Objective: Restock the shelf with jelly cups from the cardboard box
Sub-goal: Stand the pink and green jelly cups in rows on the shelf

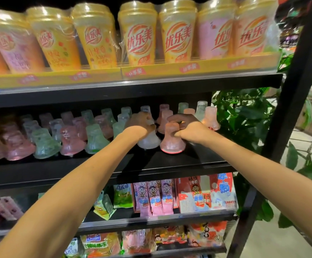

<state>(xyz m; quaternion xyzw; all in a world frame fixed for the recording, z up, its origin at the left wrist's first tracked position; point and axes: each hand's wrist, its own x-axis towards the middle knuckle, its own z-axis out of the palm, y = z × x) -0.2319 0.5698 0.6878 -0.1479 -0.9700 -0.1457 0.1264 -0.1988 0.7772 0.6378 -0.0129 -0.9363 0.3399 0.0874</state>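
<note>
**Both hands setting jelly cups on the middle shelf**

The left hand (140, 121) grips a clear jelly cup (148, 139); the right hand (186, 127) grips a pink jelly cup (172, 140) just beside it. Both cups stand inverted on the black shelf (179, 161), right of rows of pink and green cups (67, 135). Milk-tea cups (138, 32) line the shelf above.

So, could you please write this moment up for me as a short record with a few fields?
place: black store shelf, middle tier
left hand: grips the top of a clear jelly cup
right hand: grips the top of a pink jelly cup
both cups: upside down at the shelf front, side by side
stock already there: rows of pink, green and clear cups
tier above: milk tea cups
cardboard box: not in view
</note>
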